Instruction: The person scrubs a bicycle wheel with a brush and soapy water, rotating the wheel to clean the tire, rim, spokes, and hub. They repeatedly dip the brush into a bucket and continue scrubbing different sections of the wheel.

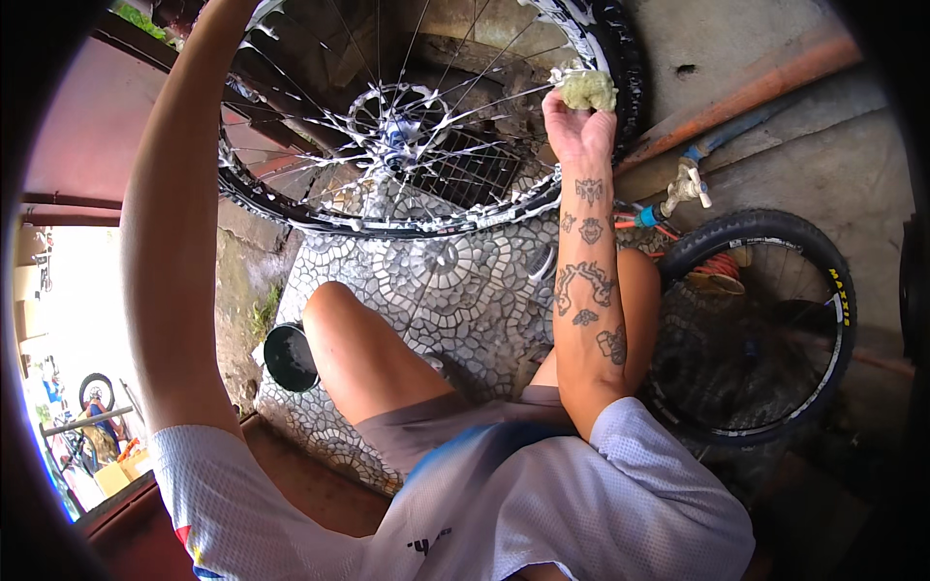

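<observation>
Bucket (289, 356): small, dark, on the mosaic floor (465, 290) beside the left knee.
Left hand: beyond the top edge, grip impossible to tell; only the forearm shows.
Soapy wheel (417, 126): upright, foam on spokes and rim.
Right hand (578, 124): closed around a yellow-green sponge (586, 89), pressed to the rim.
Spare wheel (751, 324): leaning at right, below a tap (686, 184).

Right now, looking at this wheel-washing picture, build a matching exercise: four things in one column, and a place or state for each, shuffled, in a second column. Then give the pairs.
Things:
1. sponge
2. soapy wheel
3. black bucket
4. second wheel

Places or states:
A. beside the left knee on the mosaic floor
B. gripped in the right hand
C. leaning at the right, no suds
D. covered in white foam

Pairs: 1-B, 2-D, 3-A, 4-C
</observation>
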Available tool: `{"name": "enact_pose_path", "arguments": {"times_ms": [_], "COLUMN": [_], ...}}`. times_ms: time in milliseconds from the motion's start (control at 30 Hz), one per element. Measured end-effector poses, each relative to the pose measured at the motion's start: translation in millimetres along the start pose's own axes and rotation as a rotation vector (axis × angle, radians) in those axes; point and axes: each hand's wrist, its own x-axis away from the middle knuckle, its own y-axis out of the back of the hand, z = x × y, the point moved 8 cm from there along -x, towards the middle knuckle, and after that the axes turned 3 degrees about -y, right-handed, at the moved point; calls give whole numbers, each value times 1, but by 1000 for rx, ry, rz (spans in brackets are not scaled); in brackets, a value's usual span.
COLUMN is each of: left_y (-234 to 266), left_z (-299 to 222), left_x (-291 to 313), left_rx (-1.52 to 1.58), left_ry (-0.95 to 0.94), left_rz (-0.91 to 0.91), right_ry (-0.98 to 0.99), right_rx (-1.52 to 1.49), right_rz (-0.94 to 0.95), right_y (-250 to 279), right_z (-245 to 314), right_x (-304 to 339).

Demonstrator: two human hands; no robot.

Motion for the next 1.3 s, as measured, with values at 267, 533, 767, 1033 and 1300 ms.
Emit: {"name": "enact_pose_path", "arguments": {"times_ms": [267, 533, 767, 1033, 1300], "left_y": [1, 6, 15, 8, 3], "left_z": [-4, -2, -14, -4, -2], "left_x": [-4, 4, 13, 7, 7], "left_rx": [-2, 26, 59, 74, 69], "left_ry": [-47, 54, 16, 28, 44], "left_rz": [-1, 20, 30, 31, 22], "right_ry": [286, 616, 1376, 373, 25], "right_rx": [989, 1207, 1790, 1600, 845], "right_rz": [-162, 53, 311, 237, 7], "right_y": [80, -60, -48, 25, -73], "right_z": [-49, -24, -33, -146, -118], "right_x": [55, 28, 94, 48, 21]}}
